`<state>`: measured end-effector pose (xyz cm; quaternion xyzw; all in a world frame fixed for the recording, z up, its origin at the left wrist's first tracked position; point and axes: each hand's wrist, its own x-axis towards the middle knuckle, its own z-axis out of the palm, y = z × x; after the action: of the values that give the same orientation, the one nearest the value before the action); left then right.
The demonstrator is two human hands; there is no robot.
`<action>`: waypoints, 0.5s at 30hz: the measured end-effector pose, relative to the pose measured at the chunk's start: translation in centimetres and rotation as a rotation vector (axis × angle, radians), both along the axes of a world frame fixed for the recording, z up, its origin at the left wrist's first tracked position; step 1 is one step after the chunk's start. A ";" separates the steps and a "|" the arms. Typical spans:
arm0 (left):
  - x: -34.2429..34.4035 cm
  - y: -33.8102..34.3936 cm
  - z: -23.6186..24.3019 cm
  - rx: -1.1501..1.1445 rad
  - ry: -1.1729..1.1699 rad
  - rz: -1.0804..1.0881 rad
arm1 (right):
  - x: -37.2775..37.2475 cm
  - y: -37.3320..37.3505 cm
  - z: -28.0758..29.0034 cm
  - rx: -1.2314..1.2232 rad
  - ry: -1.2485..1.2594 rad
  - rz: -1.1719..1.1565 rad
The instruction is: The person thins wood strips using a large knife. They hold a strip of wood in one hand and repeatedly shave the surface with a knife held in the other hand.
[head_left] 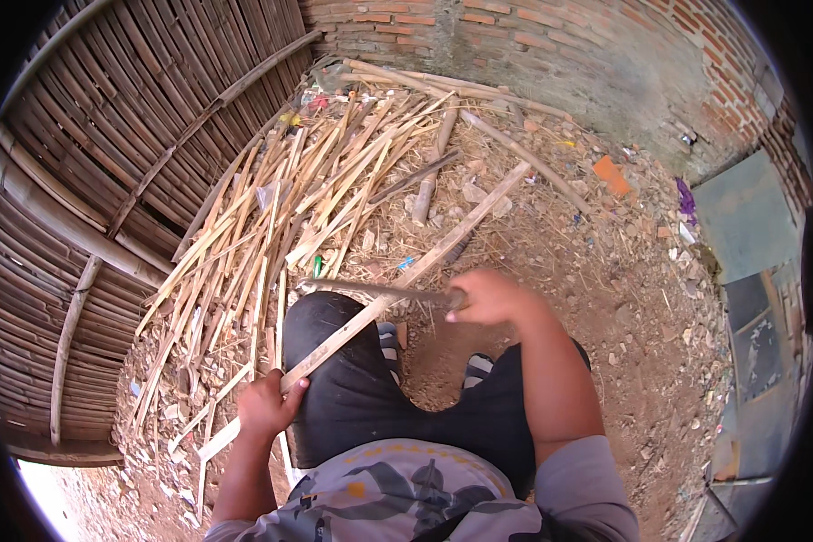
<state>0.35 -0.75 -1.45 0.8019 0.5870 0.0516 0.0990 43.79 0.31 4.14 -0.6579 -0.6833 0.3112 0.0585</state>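
My left hand [266, 405] grips a long split bamboo strip [443, 248] that slants from my left knee up toward the far right. My right hand [488, 296] is closed on the handle of a long blade [370, 289], which lies crosswise over the strip above my knee. I am squatting in black trousers [352, 388], with both sandalled feet on the dirt.
A pile of split bamboo strips [289, 208] lies ahead on the left, next to a woven bamboo wall [108, 163]. A brick wall [551, 45] closes the far side. Chips and litter cover the dirt [641, 325]. Flat grey panels [750, 235] lie at the right.
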 end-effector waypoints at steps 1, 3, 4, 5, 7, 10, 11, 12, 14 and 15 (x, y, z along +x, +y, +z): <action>-0.1 -0.2 0.0 0.005 -0.003 0.016 | 1.1 0.2 -0.2 -0.015 0.052 -0.041; 0.5 -0.1 -0.1 0.020 -0.028 0.018 | 5.2 0.1 -1.6 -0.023 0.111 -0.308; 0.5 -0.1 -0.4 0.053 -0.048 0.005 | 6.1 0.2 -1.3 -0.024 0.137 -0.434; 0.3 0.0 -0.5 0.052 -0.043 0.001 | 6.6 0.1 -1.3 -0.002 0.140 -0.465; 0.4 0.2 -0.3 0.048 -0.034 -0.007 | 7.0 -0.5 -1.1 0.041 0.146 -0.529; 0.5 0.0 -0.2 0.037 -0.062 0.004 | 5.6 -0.4 -3.2 0.109 0.045 -0.382; 0.4 0.0 -0.2 0.036 -0.055 0.007 | 4.2 -0.3 -2.4 0.064 0.024 -0.314; 0.3 0.0 -0.3 0.035 -0.049 0.011 | 2.5 -0.3 -1.5 0.019 0.004 -0.245; 0.2 0.0 -0.3 0.033 -0.035 0.009 | 1.0 -0.3 -0.8 -0.003 -0.022 -0.096; 0.1 0.0 -0.4 0.028 -0.031 0.005 | 0.6 -0.4 -0.9 0.018 -0.032 -0.014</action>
<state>0.46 -0.77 -1.83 0.8008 0.5866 0.0724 0.0968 44.39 -0.09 3.26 -0.6671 -0.6821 0.2942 0.0558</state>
